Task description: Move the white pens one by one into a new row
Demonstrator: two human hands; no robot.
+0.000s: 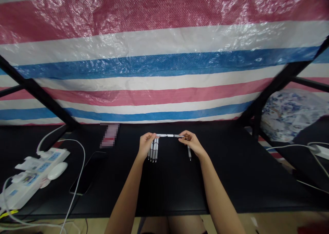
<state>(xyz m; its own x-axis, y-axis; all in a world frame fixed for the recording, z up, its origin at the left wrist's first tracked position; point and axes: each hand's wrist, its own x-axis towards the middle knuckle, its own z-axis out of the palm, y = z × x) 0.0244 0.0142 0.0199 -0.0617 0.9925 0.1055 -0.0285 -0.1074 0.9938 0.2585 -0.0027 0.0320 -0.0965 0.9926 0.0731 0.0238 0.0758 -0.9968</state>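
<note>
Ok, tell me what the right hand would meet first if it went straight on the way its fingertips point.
Beyond the pen that the right hand holds, probably the left hand, at the pen's other end; exact depth is unclear.

Open tabletop [236, 172] right, pens [156, 151] mid-table, phone [89, 168], power strip [32, 179] left

No legible lettering, marks [166, 136] on the held pen [169, 135] too small to read, pink item [110, 136] pixelated

A white-and-grey pen [168, 135] is held sideways, matching pens [154, 152] bunched leftward, a lone pen [189, 153] rightward.
</note>
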